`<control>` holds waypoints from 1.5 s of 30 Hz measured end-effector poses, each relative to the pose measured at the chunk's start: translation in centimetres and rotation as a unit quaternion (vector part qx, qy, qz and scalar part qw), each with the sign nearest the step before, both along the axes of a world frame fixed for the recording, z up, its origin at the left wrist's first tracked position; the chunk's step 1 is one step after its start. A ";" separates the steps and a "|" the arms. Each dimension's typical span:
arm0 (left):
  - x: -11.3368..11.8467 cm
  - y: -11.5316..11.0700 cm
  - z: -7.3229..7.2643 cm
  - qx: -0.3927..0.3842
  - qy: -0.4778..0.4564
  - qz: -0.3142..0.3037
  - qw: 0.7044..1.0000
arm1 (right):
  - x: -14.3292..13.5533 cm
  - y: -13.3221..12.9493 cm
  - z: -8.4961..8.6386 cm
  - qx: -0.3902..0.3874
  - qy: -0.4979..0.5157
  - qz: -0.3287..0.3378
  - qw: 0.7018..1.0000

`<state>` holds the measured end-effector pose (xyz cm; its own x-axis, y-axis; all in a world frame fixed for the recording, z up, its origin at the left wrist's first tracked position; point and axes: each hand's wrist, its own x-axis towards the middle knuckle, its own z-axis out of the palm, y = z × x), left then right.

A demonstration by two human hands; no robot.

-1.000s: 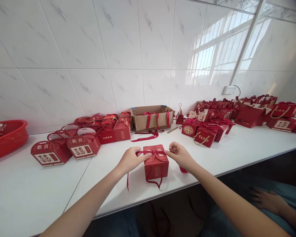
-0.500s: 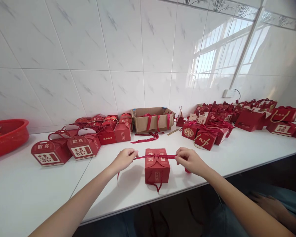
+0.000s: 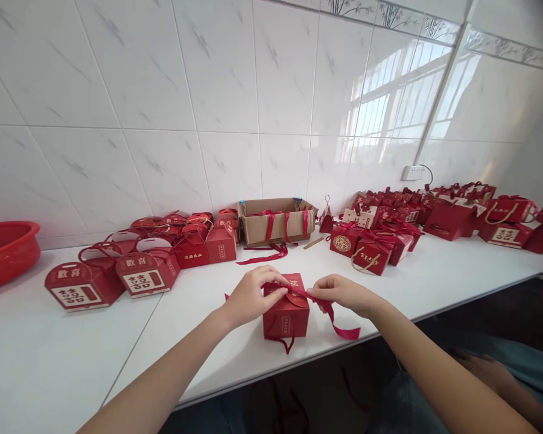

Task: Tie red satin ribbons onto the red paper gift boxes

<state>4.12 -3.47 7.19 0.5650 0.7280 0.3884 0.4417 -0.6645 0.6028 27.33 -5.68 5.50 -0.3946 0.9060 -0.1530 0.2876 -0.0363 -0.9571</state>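
A small red gift box [image 3: 286,319] with pale lettering stands near the table's front edge, a dark red cord loop hanging at its front. Red ribbon [image 3: 344,330] crosses its top, one tail trailing off to the right. My left hand [image 3: 257,294] is closed over the box's top left, thumb and fingers pinching the ribbon at the middle. To the right of the box, my right hand [image 3: 339,293] pinches the ribbon's other side, its tail hanging below the fingers. The exact knot is partly hidden by my left fingers.
Several red gift boxes [image 3: 140,274] stand at left, more [image 3: 371,256] at right. A cardboard box [image 3: 271,228] with ribbons over its side sits by the wall. A red basin [image 3: 9,256] is at far left. Another person's hand [image 3: 484,374] shows at lower right.
My left hand has moved right, from the ribbon's left end onto the box top. My right hand has come slightly closer to the box; the ribbon, stretched taut before, now hangs looser.
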 end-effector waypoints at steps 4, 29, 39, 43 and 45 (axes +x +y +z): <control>0.9 -0.3 -0.1 0.010 0.034 0.002 0.999 | 0.4 -0.2 0.1 -0.007 0.182 -0.004 0.983; 2.5 0.4 1.2 -0.002 -0.098 0.039 0.994 | -4.5 0.6 -0.2 0.139 0.156 -0.104 0.972; -1.6 2.4 -2.4 -0.203 -0.028 0.133 0.970 | -5.3 1.0 -1.6 0.165 0.188 -0.104 0.963; -2.1 2.2 -2.3 -0.306 0.015 0.098 0.947 | -5.9 1.0 -1.6 0.161 0.142 -0.145 0.966; -2.6 2.2 -1.8 -0.305 0.019 0.094 0.947 | -6.2 0.9 -1.5 0.168 0.111 -0.169 0.965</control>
